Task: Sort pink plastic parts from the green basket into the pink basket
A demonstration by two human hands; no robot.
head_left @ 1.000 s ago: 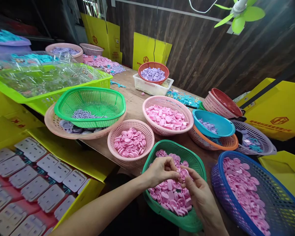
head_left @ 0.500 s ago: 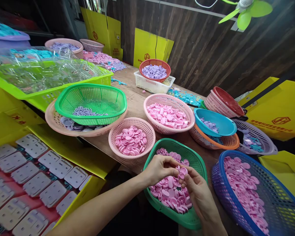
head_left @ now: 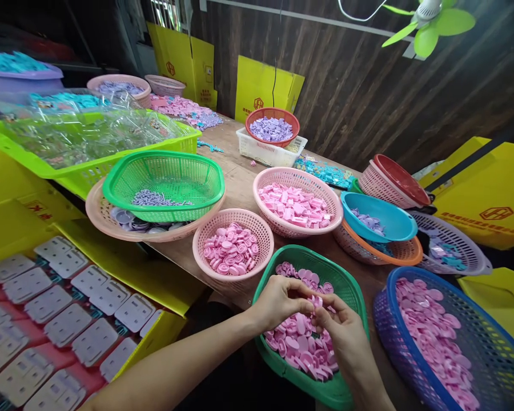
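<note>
Both hands meet over a dark green basket (head_left: pixel 263 365) that holds many loose pink plastic pieces (head_left: pixel 297 342). Between the fingertips of my left hand (head_left: pixel 280 299) is a small pink plastic piece (head_left: pixel 315 302), partly covered by the fingers. My right hand (head_left: pixel 342 325) pinches the same piece from the other side. Just beyond my hands stands a small pink basket (head_left: pixel 265 262) with oval pink pieces (head_left: pixel 231 248). Whether the held piece is one part or two joined parts, I cannot tell.
Right of my hands is a blue basket (head_left: pixel 381 319) of round pink pieces. A larger pink basket (head_left: pixel 297 228) and a green basket (head_left: pixel 163 162) stand farther back. At lower left, an open yellow carton (head_left: pixel 154 342) holds rows of pale plates. A green fan (head_left: pixel 428 28) hangs above.
The pink piece has turned between my fingertips, and its round face shows less. My hands stay over the dark green basket. The whole view has shifted slightly.
</note>
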